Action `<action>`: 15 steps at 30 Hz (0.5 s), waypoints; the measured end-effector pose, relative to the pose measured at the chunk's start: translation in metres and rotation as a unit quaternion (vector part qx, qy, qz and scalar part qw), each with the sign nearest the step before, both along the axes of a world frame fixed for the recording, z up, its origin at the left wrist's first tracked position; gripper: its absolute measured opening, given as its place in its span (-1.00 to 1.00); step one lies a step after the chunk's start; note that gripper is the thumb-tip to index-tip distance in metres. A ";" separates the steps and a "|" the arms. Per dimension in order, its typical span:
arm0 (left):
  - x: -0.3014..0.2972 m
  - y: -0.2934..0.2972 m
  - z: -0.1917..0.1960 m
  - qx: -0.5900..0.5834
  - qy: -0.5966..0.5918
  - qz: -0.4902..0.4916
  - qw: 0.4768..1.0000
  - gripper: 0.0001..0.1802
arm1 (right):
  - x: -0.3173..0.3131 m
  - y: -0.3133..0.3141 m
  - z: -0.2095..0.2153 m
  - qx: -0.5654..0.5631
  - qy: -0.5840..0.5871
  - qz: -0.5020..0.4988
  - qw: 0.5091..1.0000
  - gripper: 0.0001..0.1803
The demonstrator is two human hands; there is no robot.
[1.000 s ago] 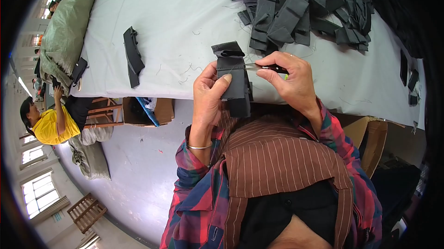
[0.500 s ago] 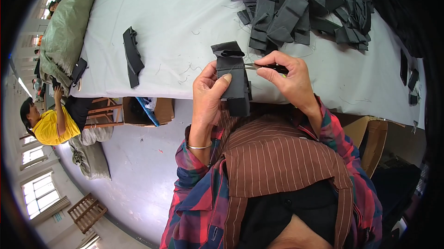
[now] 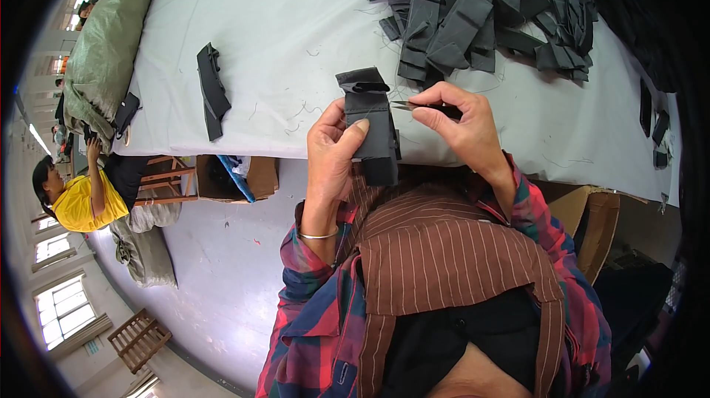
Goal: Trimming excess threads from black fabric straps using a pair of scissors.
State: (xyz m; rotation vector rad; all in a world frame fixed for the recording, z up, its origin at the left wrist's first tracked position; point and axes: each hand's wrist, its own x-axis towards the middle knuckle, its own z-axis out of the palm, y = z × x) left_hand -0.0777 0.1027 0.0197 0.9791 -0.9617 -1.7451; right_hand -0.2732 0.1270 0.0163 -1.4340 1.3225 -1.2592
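Note:
My left hand (image 3: 333, 148) grips a folded strip of dark grey fabric (image 3: 372, 123), holding it upright at the near edge of the white table (image 3: 296, 21), thumb pressed on its front. My right hand (image 3: 462, 123) pinches a small pair of thread snips (image 3: 421, 107), the metal tips pointing left and touching the right edge of the strip near its top.
A large heap of similar dark fabric pieces (image 3: 481, 6) lies at the table's far right. One single dark piece (image 3: 211, 91) lies at the left. A green sack (image 3: 100, 50) rests at the table's left end. A person in yellow (image 3: 78, 195) sits below. Cardboard boxes (image 3: 244, 176) stand under the table.
The snips' tips have edged slightly closer to the strip; both hands otherwise stay in place.

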 end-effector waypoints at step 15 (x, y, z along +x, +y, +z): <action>-0.002 0.001 0.002 0.004 -0.002 -0.009 1.000 -0.66 | 0.001 0.001 0.003 -0.007 -0.012 0.006 1.000 -0.83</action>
